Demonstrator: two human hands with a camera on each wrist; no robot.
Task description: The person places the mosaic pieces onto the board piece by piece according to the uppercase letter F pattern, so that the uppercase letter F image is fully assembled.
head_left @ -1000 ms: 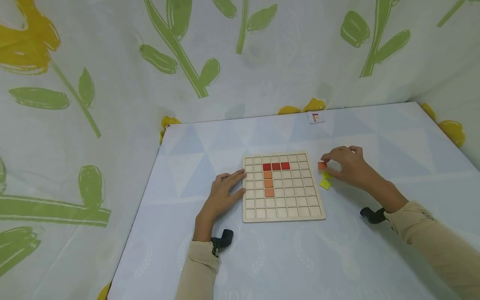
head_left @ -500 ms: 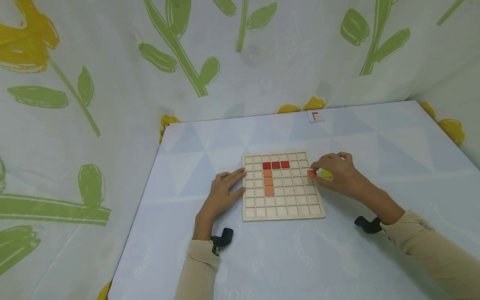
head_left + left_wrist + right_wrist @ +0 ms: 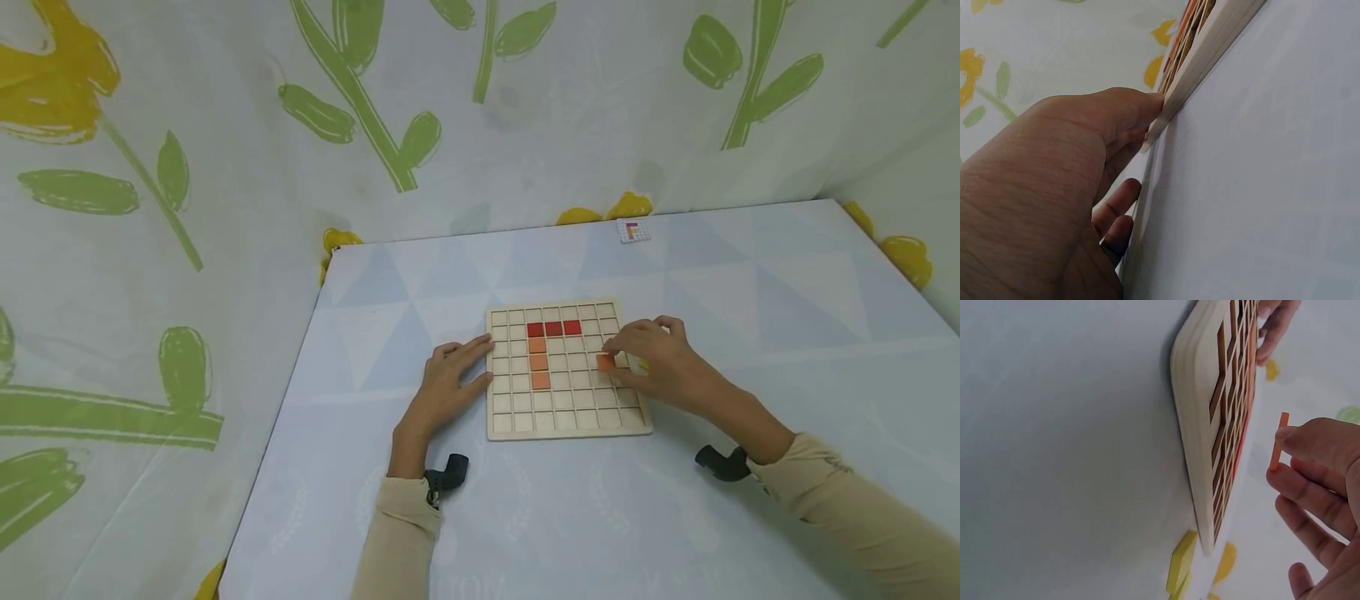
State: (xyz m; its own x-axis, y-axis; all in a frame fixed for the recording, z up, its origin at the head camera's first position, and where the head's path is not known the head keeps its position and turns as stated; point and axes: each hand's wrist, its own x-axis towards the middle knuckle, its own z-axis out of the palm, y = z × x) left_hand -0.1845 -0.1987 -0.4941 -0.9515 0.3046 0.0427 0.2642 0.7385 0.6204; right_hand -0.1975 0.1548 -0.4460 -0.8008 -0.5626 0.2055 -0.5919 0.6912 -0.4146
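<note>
A square wooden grid board [image 3: 570,437] lies on the table, with several red tiles [image 3: 553,328] in a row and an orange column [image 3: 538,362] below its left end. My right hand [image 3: 667,367] pinches another orange tile [image 3: 605,362] between thumb and finger, over the right part of the board. In the right wrist view this tile [image 3: 1278,444] is seen edge-on, apart from the board. My left hand [image 3: 447,385] rests at the board's left edge, its thumb and fingertips touching the side. Yellow tiles [image 3: 1181,562] lie beside the board, mostly hidden by my right hand in the head view.
A small printed card [image 3: 633,231] with a coloured grid pattern lies at the table's far edge. Behind the table hangs a white cloth [image 3: 525,167] with green leaves and yellow flowers. Each wrist wears a black camera mount [image 3: 448,472].
My right hand has picked up the orange tile from beside the board and carried it left over the grid. My left hand has stayed at the board's edge.
</note>
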